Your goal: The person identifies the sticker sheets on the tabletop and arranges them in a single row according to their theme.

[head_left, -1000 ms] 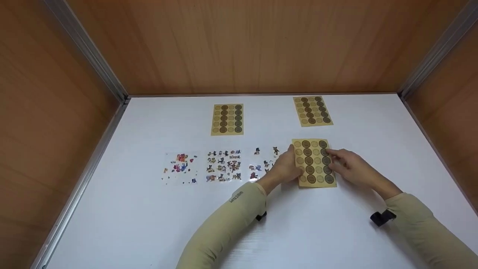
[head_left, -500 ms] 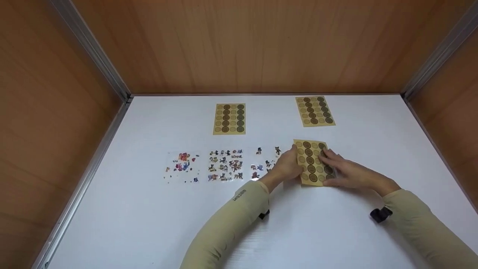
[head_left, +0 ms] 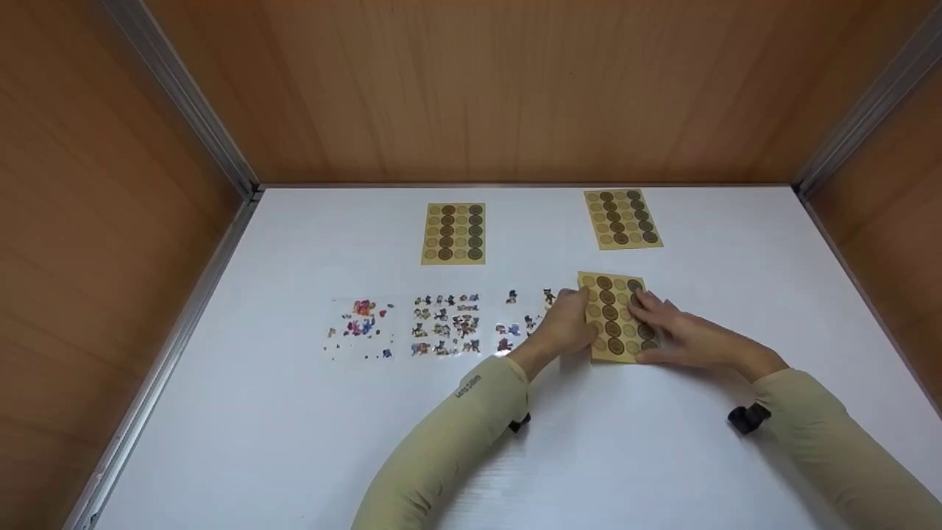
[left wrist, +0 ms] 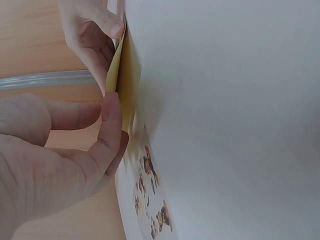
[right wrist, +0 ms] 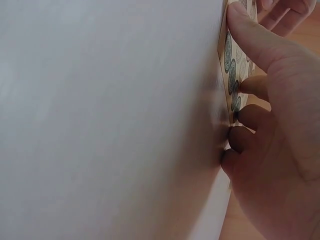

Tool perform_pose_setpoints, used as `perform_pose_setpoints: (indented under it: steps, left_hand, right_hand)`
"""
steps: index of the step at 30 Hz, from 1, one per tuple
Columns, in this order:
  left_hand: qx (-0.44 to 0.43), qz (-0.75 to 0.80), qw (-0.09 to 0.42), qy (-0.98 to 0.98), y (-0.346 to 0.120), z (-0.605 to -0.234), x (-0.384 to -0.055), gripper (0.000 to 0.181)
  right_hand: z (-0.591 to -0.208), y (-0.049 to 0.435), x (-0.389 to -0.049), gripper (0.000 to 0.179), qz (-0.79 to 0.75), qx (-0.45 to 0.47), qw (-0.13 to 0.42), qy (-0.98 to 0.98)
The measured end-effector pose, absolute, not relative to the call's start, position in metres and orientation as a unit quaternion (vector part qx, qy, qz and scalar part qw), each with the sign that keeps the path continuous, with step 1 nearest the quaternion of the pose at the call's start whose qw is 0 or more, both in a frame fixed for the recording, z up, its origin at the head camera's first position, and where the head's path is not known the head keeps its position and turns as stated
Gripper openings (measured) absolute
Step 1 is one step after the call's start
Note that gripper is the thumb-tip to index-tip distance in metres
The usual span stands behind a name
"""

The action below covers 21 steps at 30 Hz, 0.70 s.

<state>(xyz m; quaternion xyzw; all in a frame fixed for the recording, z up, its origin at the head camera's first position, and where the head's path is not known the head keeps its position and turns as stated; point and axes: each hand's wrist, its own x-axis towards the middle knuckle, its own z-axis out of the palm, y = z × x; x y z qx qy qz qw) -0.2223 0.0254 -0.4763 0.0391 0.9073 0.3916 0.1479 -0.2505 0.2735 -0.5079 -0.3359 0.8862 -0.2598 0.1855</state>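
Note:
A tan sticker sheet [head_left: 609, 318] with rows of light and dark round stickers lies to the right of the table's middle. Its left edge is pinched by my left hand [head_left: 568, 327], thumb on top. In the left wrist view the sheet's edge [left wrist: 129, 95] stands slightly raised and bowed off the table. My right hand [head_left: 688, 338] rests over the sheet's right side with fingers spread. The right wrist view has the thumb and a fingertip on the printed face, with other fingertips at the sheet's edge [right wrist: 225, 65] and the table. The underside is hidden.
Two more tan sticker sheets lie farther back, one left [head_left: 453, 234] and one tilted at right [head_left: 624, 219]. Clear sheets with colourful figures lie in a row: left [head_left: 360, 327], middle [head_left: 445, 325], and right [head_left: 508, 331], partly behind my left hand. Wooden walls [head_left: 471, 88] enclose the table.
My right hand has shifted from the sheet's right edge inward over its face, fingers spreading. The left hand keeps its hold on the left edge. The head view has shifted slightly.

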Motion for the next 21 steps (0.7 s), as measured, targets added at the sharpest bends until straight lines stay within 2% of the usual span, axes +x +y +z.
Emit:
perform_pose_setpoints:
  steps: [4,8,15,21]
  left_hand:
    - [0.048,0.381,0.155,0.91,0.026,-0.476,-0.218,0.067]
    - [0.086,0.337,0.139,0.927,0.026,-0.476,-0.212,0.064]
    - [0.205,0.135,0.107,0.964,0.028,-0.481,-0.198,0.035]
    - [0.212,0.074,0.111,0.968,0.03,-0.484,-0.19,0.049]
  right_hand:
    - [-0.509,0.273,-0.252,0.093,-0.258,-0.346,0.179,0.884]
    - [-0.511,0.272,-0.251,0.091,-0.252,-0.358,0.169,0.883]
    - [-0.509,0.269,-0.249,0.089,-0.23,-0.351,0.174,0.891]
    - [-0.508,0.265,-0.249,0.09,-0.219,-0.354,0.181,0.891]
